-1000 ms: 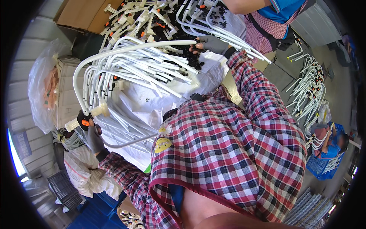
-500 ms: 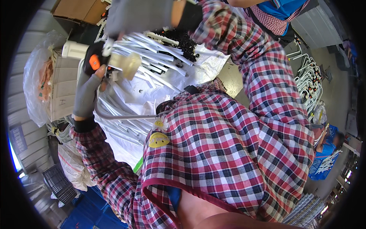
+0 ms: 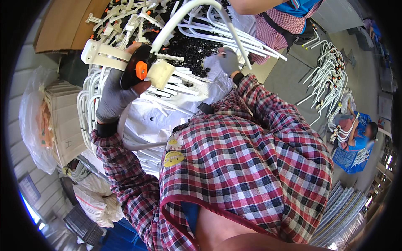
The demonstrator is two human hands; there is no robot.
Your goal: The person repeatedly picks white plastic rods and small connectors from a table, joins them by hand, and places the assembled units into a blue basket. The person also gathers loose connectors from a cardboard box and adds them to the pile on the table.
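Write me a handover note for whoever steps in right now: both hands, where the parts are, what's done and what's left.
Left hand: gloved, raised, gripping a cream plastic fitting with an orange piece, on a bent white tube arching overhead.
Right hand: gloved, reaching into the pile of small black parts; whether it holds one cannot be told.
Parts: white tubes heaped on the white sheet ahead; loose cream fittings at the far edge.
Done: bundles of tubes lie on the floor, right.
Left: the heap on the sheet.
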